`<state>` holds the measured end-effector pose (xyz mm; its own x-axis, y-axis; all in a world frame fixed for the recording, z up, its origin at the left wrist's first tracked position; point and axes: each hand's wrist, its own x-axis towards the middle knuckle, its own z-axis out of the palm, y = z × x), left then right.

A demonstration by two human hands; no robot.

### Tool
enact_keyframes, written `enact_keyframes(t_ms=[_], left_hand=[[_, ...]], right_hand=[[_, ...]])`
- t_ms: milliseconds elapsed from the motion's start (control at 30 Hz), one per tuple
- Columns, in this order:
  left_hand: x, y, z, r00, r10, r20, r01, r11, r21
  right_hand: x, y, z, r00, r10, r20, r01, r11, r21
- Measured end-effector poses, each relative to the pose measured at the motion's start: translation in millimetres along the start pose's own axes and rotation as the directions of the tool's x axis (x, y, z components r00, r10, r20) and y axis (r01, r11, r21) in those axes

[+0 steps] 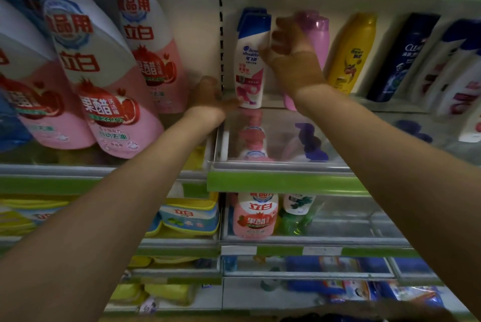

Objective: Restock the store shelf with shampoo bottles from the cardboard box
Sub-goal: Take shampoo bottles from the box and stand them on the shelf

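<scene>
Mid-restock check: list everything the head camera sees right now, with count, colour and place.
White shampoo bottle: one, blue cap, upper shelf, far left.
Pink bottle: one, behind right hand.
Yellow bottle: one, right of pink.
Dark blue bottle: one, further right.
Detergent pouches: several, pink-white, left bay.
Pink detergent bottle: one, lower shelf.
Left hand: at shelf edge, empty.
Right hand: on white shampoo bottle.

Glossy plastic shampoo bottle [249, 66], clear shelf guard [276, 163]
</scene>
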<state>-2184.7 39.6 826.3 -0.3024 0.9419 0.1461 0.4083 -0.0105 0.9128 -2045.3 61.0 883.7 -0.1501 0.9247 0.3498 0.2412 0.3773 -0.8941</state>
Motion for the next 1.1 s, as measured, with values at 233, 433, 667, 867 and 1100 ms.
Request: enact_keyframes(t_ms=[233,433,667,867,1100], left_hand=[[24.0,-9.2,11.6,0.999,0.007,0.042,-0.003,0.995,-0.096],[35.2,-14.8,26.2,1.000,0.000,0.011,0.001,0.996,-0.087],[36.4,-15.6,27.5,1.000,0.009,0.003,-0.009,0.998,-0.068],[37.1,-15.9,28.2,1.000,0.005,0.000,-0.005,0.999,-0.045],[27.6,-10.1,19.7,0.999,-0.002,-0.033,0.004,0.999,0.045]], right_hand=[[23.4,5.1,8.9,0.998,-0.027,-0.060,0.026,1.000,-0.010],[33.0,12.2,10.5,0.997,-0.033,-0.077,0.033,0.999,0.000],[33.9,18.1,9.8,0.996,-0.049,-0.069,0.048,0.999,-0.018],[36.4,18.6,10.5,0.996,-0.051,-0.066,0.048,0.998,-0.045],[15.8,21.4,6.5,0.996,-0.082,-0.041,0.084,0.996,0.031]])
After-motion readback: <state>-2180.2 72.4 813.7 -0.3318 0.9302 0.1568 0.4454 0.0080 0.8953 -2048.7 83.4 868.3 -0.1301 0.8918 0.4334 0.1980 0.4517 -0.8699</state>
